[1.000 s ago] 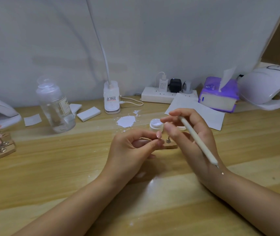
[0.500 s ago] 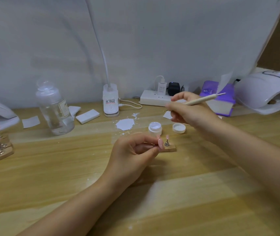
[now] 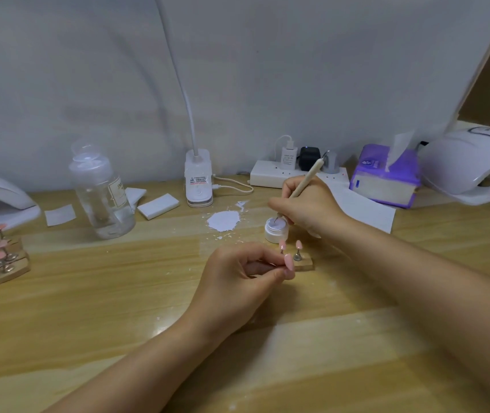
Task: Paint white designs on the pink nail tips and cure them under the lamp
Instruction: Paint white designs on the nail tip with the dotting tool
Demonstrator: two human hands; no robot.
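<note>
Pink nail tips (image 3: pixel 289 261) are waiting near the middle of the tabletop (image 3: pixel 89 308): one is pinched in the left hand (image 3: pixel 239 281), and two more are standing on small metal stems on a wooden block (image 3: pixel 304 264) just beside it. The left grip is clenched around that one tip, or around its stem, which I cannot see clearly.

A second ago the right hand (image 3: pixel 306 207) was beside the left one, with the brush (image 3: pixel 304 180) lying back over the wrist. Half a second ago it was lifting away toward the back of the tabletop. Now it is holding the brush nearly upright, and the bristle end is dipping into the open white jar (image 3: pixel 276 230) just behind the block. The right grip is closed around the brush handle like around a pen.

I think this means the person is loading white paint, so the painting of this tip is only about to begin. No white design is visible on the tips yet, though they are small. The curing lamp (image 3: pixel 470 162) at the far right is standing well apart, and curing is probably still far.
</note>
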